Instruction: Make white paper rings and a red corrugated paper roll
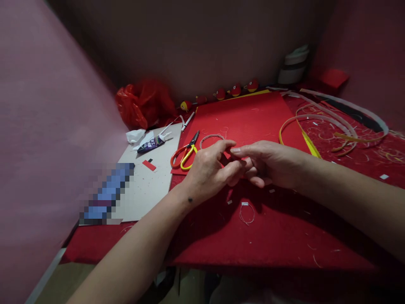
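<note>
My left hand (pixel 213 165) and my right hand (pixel 267 162) meet above the front edge of a red corrugated sheet (pixel 247 118). Both have their fingertips pinched together, with a small dark red bit between them that I cannot make out. Behind my left hand curves a thin pale strip (pixel 211 136); whether it is held is hidden. Scissors (pixel 191 147) with one red and one yellow handle lie just left of that hand, blades pointing away. On the red cloth below my hands rests a small thread loop (pixel 247 214) with a white tag.
At left, a grey board (pixel 152 190) bears a glue tube (pixel 152 144), crumpled tissue (pixel 135 136) and a red scrap (pixel 149 165). A pixelated blue object (pixel 110 192) overlaps its edge. Behind are a red plastic bag (pixel 144 105) and several bird figures (pixel 235 90). Curled paper strips (pixel 344 122) lie right.
</note>
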### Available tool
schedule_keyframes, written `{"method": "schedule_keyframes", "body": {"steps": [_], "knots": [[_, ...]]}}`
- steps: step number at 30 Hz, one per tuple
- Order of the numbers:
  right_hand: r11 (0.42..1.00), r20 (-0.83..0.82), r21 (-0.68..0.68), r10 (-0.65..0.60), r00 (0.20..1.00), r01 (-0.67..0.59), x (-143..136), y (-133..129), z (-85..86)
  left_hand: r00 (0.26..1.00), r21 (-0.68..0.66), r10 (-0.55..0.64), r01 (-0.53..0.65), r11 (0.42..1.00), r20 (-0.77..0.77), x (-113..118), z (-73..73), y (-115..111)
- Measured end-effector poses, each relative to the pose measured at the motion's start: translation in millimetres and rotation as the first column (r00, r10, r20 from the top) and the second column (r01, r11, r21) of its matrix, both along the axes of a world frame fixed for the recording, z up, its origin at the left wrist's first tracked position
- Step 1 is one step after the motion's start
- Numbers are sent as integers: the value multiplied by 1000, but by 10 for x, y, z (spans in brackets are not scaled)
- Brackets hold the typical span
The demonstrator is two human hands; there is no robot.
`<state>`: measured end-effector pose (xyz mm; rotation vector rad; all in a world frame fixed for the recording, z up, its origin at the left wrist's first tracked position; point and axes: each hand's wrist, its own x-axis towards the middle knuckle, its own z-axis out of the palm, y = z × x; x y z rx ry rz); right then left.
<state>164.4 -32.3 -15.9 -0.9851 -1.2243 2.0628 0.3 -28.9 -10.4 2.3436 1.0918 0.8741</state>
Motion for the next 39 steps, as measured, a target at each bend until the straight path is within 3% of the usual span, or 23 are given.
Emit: {"method": "schedule_keyframes", "body": {"steps": [4,8,10,15,19,25,29,34,39], "knots": [[998,27,59,-26,999,24,31,17,18,975,-289,-26,91,953,221,-16,72,21],[939,21,320,-137,990,123,42,19,31,914,-466,21,187,865,406,-57,139,83],[906,19,404,-142,990,122,24,4,42,893,-506,38,218,834,448,-83,140,118],[875,-9,460,-167,986,152,-23,-33,59,864,-526,20,288,800,503,-105,117,137],[881,-24,452,-141,990,136,-23,-41,59,856,-538,-36,357,763,516,-89,123,112],[894,-125,428,-87,988,133,-48,-64,71,833,-584,-3,391,712,553,-98,128,129],[895,-153,420,-95,984,152,-71,-58,61,852,-594,-8,371,714,523,-97,116,143],[845,-161,477,-185,969,241,-74,-49,32,854,-556,-32,366,746,519,-76,148,117],[858,-84,443,-250,965,261,-48,-76,55,870,-483,7,266,834,492,-131,262,86]]}}
